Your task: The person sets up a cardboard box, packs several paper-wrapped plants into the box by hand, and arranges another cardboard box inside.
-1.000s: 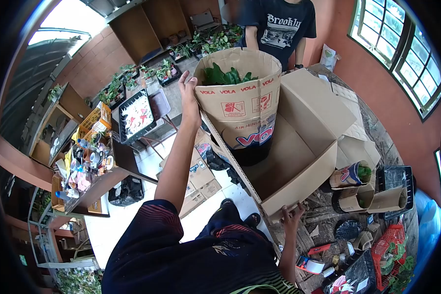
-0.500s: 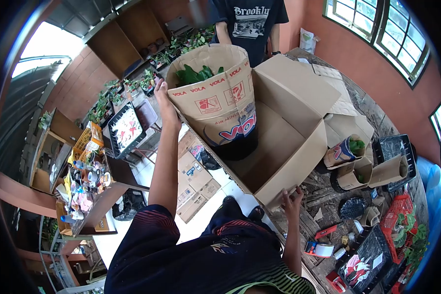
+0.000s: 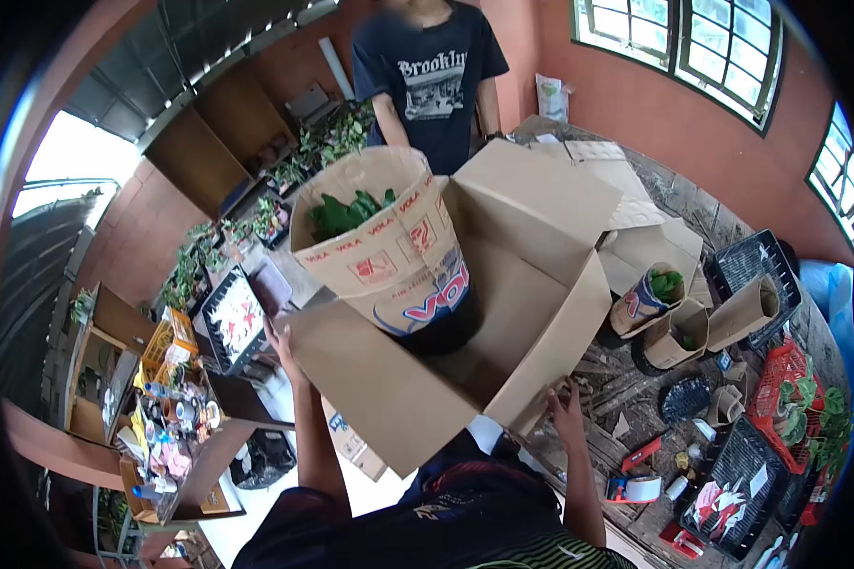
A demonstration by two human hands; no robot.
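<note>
A large open cardboard box (image 3: 531, 275) stands tilted before me. Inside its left part is a black-bottomed plant pot wrapped in a printed cardboard sleeve (image 3: 380, 261), with green leaves (image 3: 351, 213) showing at the top. My left hand (image 3: 282, 346) is at the outer left edge of the raised box flap (image 3: 380, 379), its fingers stretched upward and partly behind the cardboard. My right hand (image 3: 567, 410) touches the outside of the front-right flap (image 3: 555, 346), fingers apart. No grip shows in either hand.
Across the box stands a person in a dark printed shirt (image 3: 432, 81). On the wooden table at right are smaller sleeved plants (image 3: 647, 302), a tape dispenser (image 3: 636, 487), a black tray (image 3: 735, 484) and a red basket (image 3: 778, 394). A cluttered shelf (image 3: 176, 427) is at left.
My left hand has moved down from beside the sleeved pot, and the near-left flap now stands raised in view. My right hand stays by the front-right flap. The view has shifted.
</note>
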